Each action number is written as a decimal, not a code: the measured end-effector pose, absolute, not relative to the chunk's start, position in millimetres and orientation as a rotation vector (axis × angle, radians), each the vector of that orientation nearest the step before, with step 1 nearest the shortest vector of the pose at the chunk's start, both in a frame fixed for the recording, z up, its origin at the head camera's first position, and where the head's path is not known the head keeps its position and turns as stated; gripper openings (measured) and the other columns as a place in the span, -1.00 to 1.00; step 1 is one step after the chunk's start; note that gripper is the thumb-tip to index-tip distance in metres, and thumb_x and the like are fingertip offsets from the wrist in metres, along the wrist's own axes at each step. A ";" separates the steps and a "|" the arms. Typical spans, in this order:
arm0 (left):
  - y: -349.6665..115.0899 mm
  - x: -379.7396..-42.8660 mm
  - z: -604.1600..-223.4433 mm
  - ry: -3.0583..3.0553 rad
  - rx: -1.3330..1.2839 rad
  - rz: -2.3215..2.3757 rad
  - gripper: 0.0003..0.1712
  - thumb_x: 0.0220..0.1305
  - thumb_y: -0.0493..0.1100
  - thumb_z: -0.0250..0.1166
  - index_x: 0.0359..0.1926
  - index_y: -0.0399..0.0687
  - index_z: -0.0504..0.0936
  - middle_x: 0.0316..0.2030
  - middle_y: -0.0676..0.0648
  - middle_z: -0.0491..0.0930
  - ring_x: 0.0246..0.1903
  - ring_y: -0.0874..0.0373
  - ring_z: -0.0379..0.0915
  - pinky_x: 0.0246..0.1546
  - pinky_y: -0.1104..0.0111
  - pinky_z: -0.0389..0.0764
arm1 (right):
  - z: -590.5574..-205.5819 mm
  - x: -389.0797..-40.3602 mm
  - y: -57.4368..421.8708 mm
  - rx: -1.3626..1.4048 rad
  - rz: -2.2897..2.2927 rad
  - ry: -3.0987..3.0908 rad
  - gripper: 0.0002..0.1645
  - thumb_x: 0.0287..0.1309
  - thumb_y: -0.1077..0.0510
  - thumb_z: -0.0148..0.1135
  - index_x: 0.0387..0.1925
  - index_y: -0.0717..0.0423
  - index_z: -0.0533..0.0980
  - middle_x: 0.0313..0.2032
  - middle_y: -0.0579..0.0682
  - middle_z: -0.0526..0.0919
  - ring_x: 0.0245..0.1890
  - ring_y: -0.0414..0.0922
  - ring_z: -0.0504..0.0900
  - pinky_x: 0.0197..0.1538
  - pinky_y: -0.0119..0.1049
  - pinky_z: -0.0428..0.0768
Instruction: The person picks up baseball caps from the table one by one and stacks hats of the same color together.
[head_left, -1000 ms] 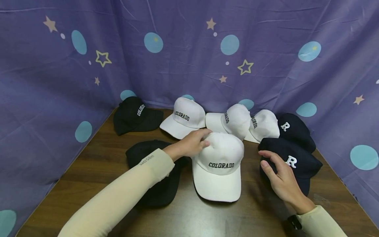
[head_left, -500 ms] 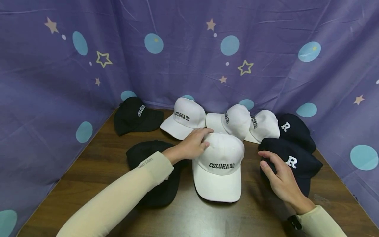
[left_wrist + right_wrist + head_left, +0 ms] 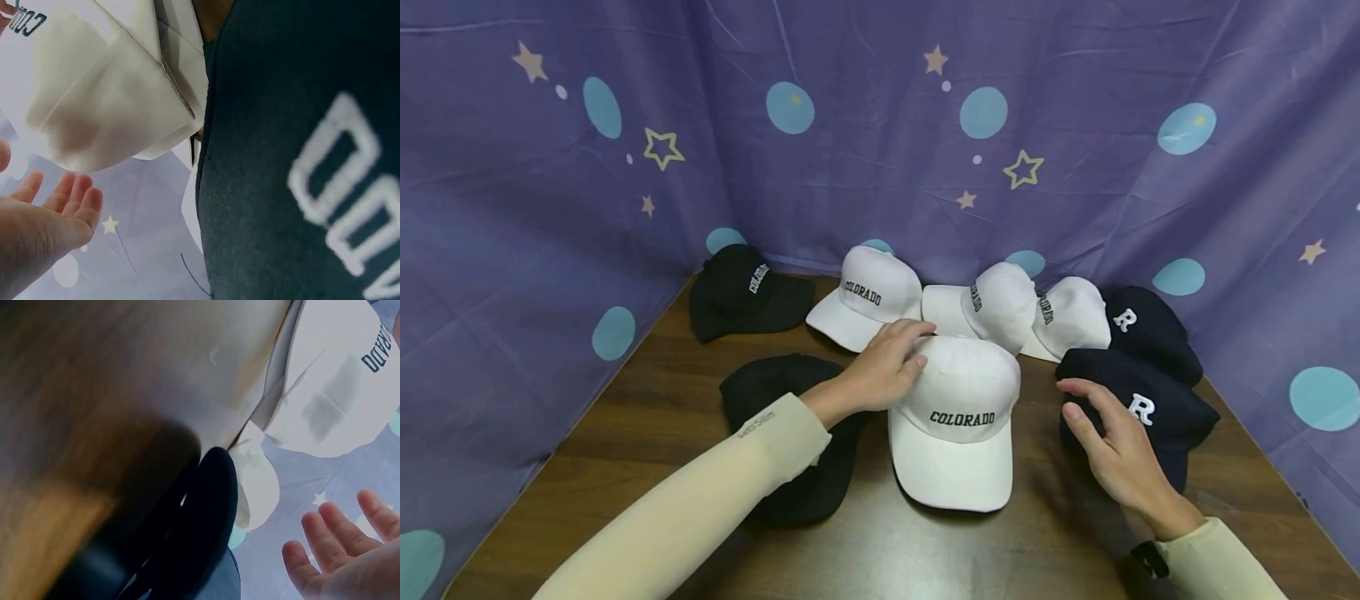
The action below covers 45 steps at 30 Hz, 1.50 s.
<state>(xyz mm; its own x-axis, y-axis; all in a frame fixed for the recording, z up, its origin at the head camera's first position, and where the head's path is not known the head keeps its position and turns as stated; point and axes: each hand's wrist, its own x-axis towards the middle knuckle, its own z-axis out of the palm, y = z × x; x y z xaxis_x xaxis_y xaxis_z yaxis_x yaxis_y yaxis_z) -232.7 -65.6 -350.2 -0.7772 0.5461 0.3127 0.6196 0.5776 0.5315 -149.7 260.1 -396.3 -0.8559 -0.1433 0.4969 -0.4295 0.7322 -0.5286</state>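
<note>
A white baseball cap (image 3: 970, 387) with COLORADO lettering sits at the middle of the table, brim toward me. Beside the upper left of its crown is my left hand (image 3: 880, 371), thumb and fingers spread. The left wrist view shows a gap between the fingers of that hand (image 3: 47, 228) and the white cap (image 3: 94, 94). My right hand (image 3: 1120, 458) hovers to the right with relaxed fingers, overlapping a navy cap (image 3: 1172, 392) marked R. Nothing is in its grasp. A black cap (image 3: 767, 383) lies partly hidden beneath my left forearm.
Along the back of the wooden table (image 3: 617, 425) stand a black COLORADO cap (image 3: 722, 292), three white caps, such as the leftmost white cap (image 3: 876, 287), and another navy R cap (image 3: 1157, 333). A purple curtain (image 3: 880, 183) with stars and dots surrounds the back and sides.
My left hand has eased slightly left and up from the white cap's crown. The right hand and the caps have barely moved.
</note>
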 end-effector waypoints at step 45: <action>-128.0 -180.7 -353.0 -2.673 -0.820 -0.746 -0.44 0.41 0.10 0.04 0.28 -0.10 0.35 0.22 -0.06 0.34 0.26 0.03 0.10 0.27 0.03 0.12 | -366.5 -164.3 307.1 0.363 0.739 -2.584 -0.57 0.38 -0.01 0.03 0.17 0.07 0.42 0.15 0.15 0.43 0.15 0.14 0.33 0.04 0.23 0.27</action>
<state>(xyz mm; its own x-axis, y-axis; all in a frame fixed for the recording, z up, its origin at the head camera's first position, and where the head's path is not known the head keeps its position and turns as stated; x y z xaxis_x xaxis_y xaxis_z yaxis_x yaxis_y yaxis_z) -180.7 -128.0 -353.0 -0.8113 0.4526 0.3700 0.5788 0.7110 0.3994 -164.3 307.1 -366.5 -0.8752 -0.1300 0.4660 -0.3568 0.8240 -0.4402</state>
